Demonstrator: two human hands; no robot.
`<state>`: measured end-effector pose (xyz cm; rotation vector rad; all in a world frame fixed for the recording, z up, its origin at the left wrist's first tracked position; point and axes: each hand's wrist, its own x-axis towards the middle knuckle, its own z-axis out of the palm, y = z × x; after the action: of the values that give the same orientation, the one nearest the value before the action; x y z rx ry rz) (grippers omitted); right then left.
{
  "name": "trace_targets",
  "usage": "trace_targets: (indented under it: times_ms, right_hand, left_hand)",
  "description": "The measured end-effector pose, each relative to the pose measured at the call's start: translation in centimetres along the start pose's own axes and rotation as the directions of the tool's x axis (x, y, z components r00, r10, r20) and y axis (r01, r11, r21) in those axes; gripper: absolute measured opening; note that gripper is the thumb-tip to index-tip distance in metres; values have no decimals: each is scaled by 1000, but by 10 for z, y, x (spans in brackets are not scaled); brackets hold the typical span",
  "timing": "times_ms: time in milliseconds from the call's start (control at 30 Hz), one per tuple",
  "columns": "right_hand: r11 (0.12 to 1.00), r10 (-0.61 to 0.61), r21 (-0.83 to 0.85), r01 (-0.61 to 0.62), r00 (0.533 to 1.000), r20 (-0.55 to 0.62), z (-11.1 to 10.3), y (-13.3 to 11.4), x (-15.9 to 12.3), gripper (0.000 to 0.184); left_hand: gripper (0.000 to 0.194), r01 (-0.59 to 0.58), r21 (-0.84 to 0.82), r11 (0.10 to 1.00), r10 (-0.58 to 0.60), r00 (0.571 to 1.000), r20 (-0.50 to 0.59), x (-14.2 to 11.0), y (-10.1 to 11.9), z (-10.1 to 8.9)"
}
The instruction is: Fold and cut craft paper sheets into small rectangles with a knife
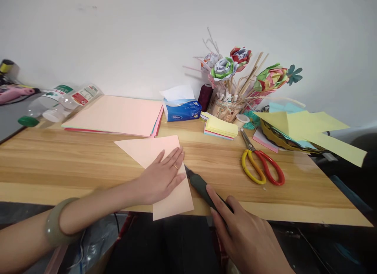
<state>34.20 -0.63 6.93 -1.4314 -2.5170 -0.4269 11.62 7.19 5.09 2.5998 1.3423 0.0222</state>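
A folded sheet of pale pink paper (pixel 173 205) lies near the table's front edge, one corner reaching past it. My left hand (pixel 165 173) rests flat on the sheet with its fingers stretched out, a ring on one of them. In my right hand (pixel 241 223) is a dark green craft knife (pixel 202 187), gripped by its handle. The blade tip points up and left, at the paper's right edge close to my left fingers. Whether the blade touches the paper I cannot tell.
Scissors (pixel 262 164) with red and yellow handles lie to the right. Behind are a stack of coloured paper (pixel 118 114), a tissue pack (pixel 182 109), yellow paper slips (pixel 220 126) and a holder with paper flowers (pixel 226 109). Plastic bottles (pixel 63 103) lie at the left, a basket (pixel 273 134) at right.
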Motion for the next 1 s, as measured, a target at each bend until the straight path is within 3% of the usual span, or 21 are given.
trace_targets:
  times_ms: [100, 200, 400, 1000]
  right_hand:
    - [1000, -14, 9, 14, 1000, 0, 0, 1, 0, 42]
    - [1000, -27, 0, 27, 1000, 15, -1, 2, 0, 41]
    - [999, -35, -5, 35, 999, 35, 3, 3, -4, 40]
    - [1000, -20, -6, 20, 998, 59, 9, 3, 0, 41]
  left_hand:
    - [59, 2, -79, 997, -7, 998, -67, 1, -8, -9]
    - [60, 66, -11, 998, -67, 985, -160, 6, -15, -14]
    - [60, 48, 89, 995, -47, 999, -10, 14, -27, -4]
    - [62, 64, 82, 995, -63, 998, -9, 13, -27, -1]
